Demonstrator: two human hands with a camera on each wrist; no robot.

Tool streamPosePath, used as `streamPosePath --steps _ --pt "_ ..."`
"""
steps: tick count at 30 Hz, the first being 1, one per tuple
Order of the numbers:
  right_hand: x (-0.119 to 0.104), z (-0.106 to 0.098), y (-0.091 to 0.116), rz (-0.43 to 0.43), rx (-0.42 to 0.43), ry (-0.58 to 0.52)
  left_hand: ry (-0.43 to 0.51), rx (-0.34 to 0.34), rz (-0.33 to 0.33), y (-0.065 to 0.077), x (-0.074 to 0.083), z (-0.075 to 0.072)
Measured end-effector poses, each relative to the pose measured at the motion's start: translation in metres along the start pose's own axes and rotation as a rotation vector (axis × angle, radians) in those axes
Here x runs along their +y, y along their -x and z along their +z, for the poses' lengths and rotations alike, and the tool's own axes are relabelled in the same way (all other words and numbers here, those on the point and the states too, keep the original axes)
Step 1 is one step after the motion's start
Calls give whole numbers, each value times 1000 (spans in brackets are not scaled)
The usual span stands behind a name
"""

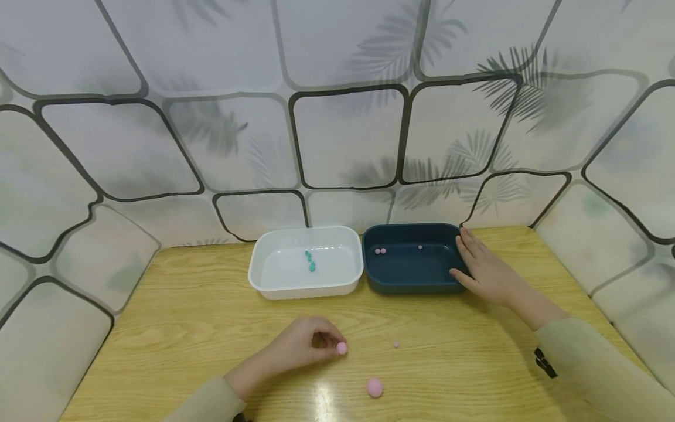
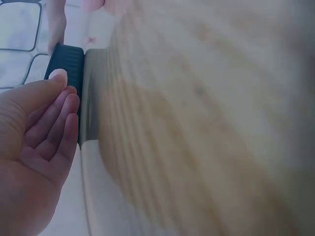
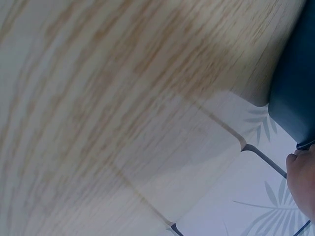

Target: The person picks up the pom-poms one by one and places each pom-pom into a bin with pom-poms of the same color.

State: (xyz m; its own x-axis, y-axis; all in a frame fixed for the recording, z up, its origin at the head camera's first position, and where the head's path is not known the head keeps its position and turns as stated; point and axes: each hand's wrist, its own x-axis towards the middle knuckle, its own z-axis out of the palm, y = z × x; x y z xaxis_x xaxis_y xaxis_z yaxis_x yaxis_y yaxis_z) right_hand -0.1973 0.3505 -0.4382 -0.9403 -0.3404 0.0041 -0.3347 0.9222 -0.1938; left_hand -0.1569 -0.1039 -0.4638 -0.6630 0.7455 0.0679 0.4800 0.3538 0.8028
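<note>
My left hand point(image 1: 306, 346) pinches a small pink ball point(image 1: 341, 348) between thumb and fingertips, low over the wooden table in front of the trays. In the left wrist view the same hand point(image 2: 42, 123) shows its thumb against the fingers. My right hand point(image 1: 487, 269) rests on the right rim of the dark blue tray point(image 1: 416, 289), fingers extended along the edge and thumb over the rim. Inside that tray lie several small pink balls point(image 1: 380, 251). A tiny pink ball point(image 1: 396, 344) and a larger pink ball point(image 1: 374, 387) lie on the table, right of my left hand.
A white tray point(image 1: 306, 291) stands against the blue tray's left side, with several teal balls point(image 1: 311, 266) in it. Both stand on the wooden table point(image 1: 184, 328) near its back edge. Patterned fabric point(image 1: 348, 140) rises behind and along both sides.
</note>
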Motion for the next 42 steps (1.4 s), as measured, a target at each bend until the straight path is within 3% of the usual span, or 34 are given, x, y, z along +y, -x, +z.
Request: streamPosePath --steps 5,16,31,42 --pt "-1 0 1 1 6 4 4 27 -10 -11 5 -2" --pt "-1 -1 1 -2 8 12 -84 74 106 -39 12 -6" --pt "-2 -2 0 -6 10 15 -141 110 172 -80 35 -20" --pt "-3 -2 1 -1 8 8 -34 219 76 -120 29 -28"
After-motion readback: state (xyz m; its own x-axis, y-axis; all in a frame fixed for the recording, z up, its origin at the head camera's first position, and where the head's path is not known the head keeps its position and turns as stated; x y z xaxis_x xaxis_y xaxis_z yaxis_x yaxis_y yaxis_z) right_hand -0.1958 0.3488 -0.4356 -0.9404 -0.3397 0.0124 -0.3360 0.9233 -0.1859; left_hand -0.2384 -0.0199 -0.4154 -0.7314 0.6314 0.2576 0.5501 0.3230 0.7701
